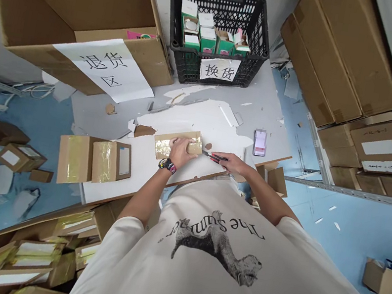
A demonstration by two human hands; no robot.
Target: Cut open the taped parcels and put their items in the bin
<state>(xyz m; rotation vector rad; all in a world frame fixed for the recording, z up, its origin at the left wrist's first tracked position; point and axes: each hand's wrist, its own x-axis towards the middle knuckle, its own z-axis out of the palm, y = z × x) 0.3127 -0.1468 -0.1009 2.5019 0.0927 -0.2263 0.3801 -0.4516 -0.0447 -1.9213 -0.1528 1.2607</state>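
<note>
The left hand [180, 152] hides the centre of the taped cardboard parcel [166, 145]. Beyond the right hand [229, 161], a pixelated flat item [259, 143] is too blurred to identify; the utility knife's [215, 156] tip is too small to resolve. Well below the left hand, a carton stack [20, 255] is cut off by the lower edge.

Under the left fingers [187, 147] lies a brown cardboard parcel [174, 145] banded with glossy, yellowish clear tape. The right fingers [222, 158] wrap a red-and-black box cutter [210, 155]. Beneath both sets of fingers spreads a white board [131, 176] with torn brown patches. Behind the left fingers, a black wristband [168, 165] shows a pink pattern. Nearer the body, an off-white T-shirt [271, 280] bears a grey-and-black animal print and black lettering. Well beyond the fingers, a black plastic crate [261, 27] holds green-and-white boxes [207, 43] and carries a white label [219, 69] with black characters. Far right of the fingers, the floor [354, 234] is pale blue.
</note>
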